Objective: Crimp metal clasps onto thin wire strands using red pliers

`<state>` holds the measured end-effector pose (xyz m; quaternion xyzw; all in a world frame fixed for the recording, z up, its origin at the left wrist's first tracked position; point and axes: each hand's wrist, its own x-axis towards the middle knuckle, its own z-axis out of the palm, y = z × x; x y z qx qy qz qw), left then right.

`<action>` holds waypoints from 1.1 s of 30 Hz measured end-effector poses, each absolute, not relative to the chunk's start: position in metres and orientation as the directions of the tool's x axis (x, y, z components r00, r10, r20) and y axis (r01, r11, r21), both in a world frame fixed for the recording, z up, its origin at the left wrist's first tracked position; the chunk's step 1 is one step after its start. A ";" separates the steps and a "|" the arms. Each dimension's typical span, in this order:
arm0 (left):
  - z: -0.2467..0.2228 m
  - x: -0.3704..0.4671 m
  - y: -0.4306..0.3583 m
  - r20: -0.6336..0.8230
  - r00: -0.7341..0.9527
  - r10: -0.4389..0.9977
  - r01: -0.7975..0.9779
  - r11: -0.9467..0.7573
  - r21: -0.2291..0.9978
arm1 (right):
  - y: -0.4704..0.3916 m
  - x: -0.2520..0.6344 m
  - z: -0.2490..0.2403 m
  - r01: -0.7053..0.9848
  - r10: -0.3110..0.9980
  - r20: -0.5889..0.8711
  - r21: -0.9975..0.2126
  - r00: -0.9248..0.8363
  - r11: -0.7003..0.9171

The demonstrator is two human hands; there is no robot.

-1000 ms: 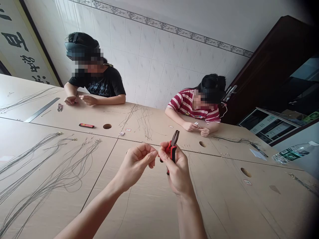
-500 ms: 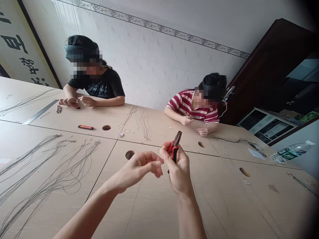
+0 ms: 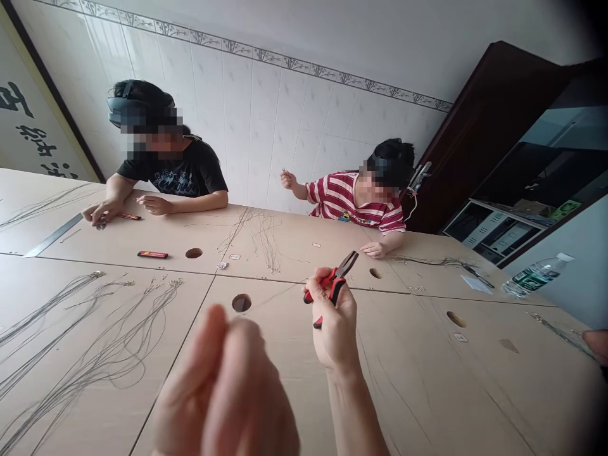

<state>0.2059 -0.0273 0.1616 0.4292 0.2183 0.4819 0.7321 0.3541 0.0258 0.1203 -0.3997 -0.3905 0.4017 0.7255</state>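
Raised over the table, my right hand [image 3: 335, 320] is wrapped round red-and-black pliers [image 3: 336, 285], whose metal jaws point up and to the right. A thin cord seems to run leftward from near its fingertips. My left hand [image 3: 232, 386] is large and blurred close to the camera, left of and below the pliers; its fingers are smeared by motion, so what it holds, if anything, cannot be made out. Bundles of thin dark cords [image 3: 109, 351] with small metal ends lie on the table to the left.
The jointed table [image 3: 285, 405] has round holes. Across it sit a person in black [image 3: 173, 174] and a person in striped red [image 3: 351, 193]. A red-black item [image 3: 152, 254], a metal ruler [image 3: 54, 235], and a bottle [image 3: 536, 275] lie there. Part of another hand [image 3: 596, 342] shows at right.
My left hand has moved away from my right and nearer the camera. The pliers have tilted rightward and their handles show apart. The striped-shirt person has raised one hand.
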 end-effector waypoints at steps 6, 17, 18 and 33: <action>0.191 0.197 -0.001 0.201 -0.382 0.902 -0.730 -0.428 0.532 | 0.015 0.350 0.126 -0.255 0.882 0.346 -0.865 0.320 0.432; 0.159 0.189 0.052 0.134 -0.497 0.858 -0.751 -0.502 0.429 | -0.001 0.342 0.130 -0.255 0.851 0.514 -0.842 -0.113 0.475; 0.156 0.189 0.057 0.113 -0.490 0.865 -0.752 -0.484 0.448 | -0.002 0.342 0.131 -0.248 0.849 0.512 -0.846 -0.132 0.472; 0.149 0.227 0.040 0.201 0.390 0.899 -0.021 -0.210 0.978 | 0.008 0.359 0.133 -0.131 0.836 0.512 -0.831 0.197 0.540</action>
